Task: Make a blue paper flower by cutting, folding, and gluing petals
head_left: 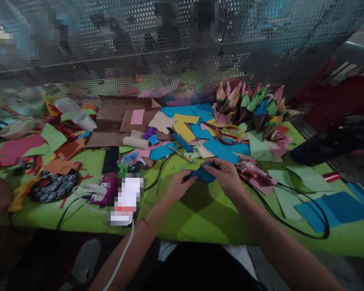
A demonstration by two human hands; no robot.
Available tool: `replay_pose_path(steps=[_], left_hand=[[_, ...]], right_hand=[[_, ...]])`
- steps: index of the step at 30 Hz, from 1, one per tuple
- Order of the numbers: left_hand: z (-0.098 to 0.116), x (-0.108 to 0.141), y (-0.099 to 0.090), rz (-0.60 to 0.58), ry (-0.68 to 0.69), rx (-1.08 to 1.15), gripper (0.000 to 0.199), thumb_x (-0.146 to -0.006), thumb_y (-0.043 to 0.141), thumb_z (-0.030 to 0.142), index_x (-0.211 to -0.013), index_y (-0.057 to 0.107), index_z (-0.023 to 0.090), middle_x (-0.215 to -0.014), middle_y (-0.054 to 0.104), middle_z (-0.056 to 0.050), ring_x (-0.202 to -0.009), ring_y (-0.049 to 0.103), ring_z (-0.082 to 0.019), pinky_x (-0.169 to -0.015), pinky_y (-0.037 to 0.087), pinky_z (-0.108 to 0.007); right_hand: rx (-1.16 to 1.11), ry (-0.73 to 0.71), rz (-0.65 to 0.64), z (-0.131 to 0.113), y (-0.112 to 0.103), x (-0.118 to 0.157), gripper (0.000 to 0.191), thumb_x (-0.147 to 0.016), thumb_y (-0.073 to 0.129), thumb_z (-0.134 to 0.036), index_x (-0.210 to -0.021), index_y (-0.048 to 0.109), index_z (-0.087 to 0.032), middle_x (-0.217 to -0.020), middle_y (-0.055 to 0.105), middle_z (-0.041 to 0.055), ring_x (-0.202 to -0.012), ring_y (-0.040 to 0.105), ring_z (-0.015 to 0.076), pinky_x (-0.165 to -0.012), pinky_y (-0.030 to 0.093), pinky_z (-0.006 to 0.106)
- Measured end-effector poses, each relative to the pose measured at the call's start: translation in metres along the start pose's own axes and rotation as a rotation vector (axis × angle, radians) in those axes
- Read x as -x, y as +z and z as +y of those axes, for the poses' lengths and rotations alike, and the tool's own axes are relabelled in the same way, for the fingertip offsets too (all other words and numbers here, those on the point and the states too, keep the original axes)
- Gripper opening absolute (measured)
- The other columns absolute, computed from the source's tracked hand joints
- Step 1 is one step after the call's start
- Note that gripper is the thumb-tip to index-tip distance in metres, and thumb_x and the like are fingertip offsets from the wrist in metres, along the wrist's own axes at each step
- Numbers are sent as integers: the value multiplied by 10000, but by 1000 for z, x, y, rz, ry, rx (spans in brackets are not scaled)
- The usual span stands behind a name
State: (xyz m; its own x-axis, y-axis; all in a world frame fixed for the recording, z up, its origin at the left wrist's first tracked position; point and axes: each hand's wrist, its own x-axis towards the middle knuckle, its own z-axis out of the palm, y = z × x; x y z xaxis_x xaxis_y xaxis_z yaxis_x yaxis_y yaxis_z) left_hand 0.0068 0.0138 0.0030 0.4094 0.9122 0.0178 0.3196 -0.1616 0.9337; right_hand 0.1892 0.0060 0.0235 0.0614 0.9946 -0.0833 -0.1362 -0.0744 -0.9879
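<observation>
Above the green tabletop (182, 218), both hands meet at a small curved blue piece of craft sheet (206, 174); whether it is felt or paper I cannot tell. My left hand (182, 182) pinches its left edge between thumb and fingers. My right hand (226, 173) grips the right side, thumb on top. Just right of that hand lies a pink glue gun (256, 171) with a small red light and a black cord. A thin wooden stick (181, 154) and blue sheets (224, 150) lie beyond the fingers.
Cone-shaped swirl-topped crafts (248, 101) are bunched at the back right. Scissors (229, 135) rest among scraps. A dark bottle (330, 141) stands right. On the left are a phone (127, 200) with a white cable, a purple power block (104, 189) and a yellow glue gun (22, 194).
</observation>
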Motion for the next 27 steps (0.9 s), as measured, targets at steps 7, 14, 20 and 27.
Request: replay_pose_path(steps=[7, 14, 20, 27], left_hand=[[-1, 0, -1, 35, 35, -17, 264, -903, 590, 352, -706, 637, 182, -725, 598, -4, -745, 552, -157, -708, 428, -280], [-1, 1, 2, 35, 20, 54, 231, -886, 614, 406, -889, 708, 195, -818, 686, -18, -781, 598, -182, -728, 467, -295], [0, 1, 1, 18, 27, -22, 285, -898, 585, 396, -710, 626, 186, -706, 620, 1, -707, 554, -155, -668, 427, -267], [2, 0, 2, 19, 48, -7, 323, -902, 574, 398, -653, 543, 193, -668, 557, 15, -680, 511, -144, -658, 409, -266]], right_hand=[[37, -9, 7, 3, 0, -2, 485, -583, 856, -615, -751, 715, -182, -674, 630, 1, -612, 502, 133, -555, 380, 265], [56, -13, -15, 3, -2, -3, 480, -585, 847, -620, -686, 670, -186, -650, 608, -5, -592, 481, 127, -543, 384, 265], [60, -7, -18, 1, -1, -1, 475, -592, 843, -608, -667, 634, -188, -618, 546, -21, -579, 435, 117, -525, 339, 256], [73, -28, -16, 1, -2, -1, 451, -614, 834, -597, -682, 658, -187, -643, 572, -11, -609, 461, 127, -553, 356, 264]])
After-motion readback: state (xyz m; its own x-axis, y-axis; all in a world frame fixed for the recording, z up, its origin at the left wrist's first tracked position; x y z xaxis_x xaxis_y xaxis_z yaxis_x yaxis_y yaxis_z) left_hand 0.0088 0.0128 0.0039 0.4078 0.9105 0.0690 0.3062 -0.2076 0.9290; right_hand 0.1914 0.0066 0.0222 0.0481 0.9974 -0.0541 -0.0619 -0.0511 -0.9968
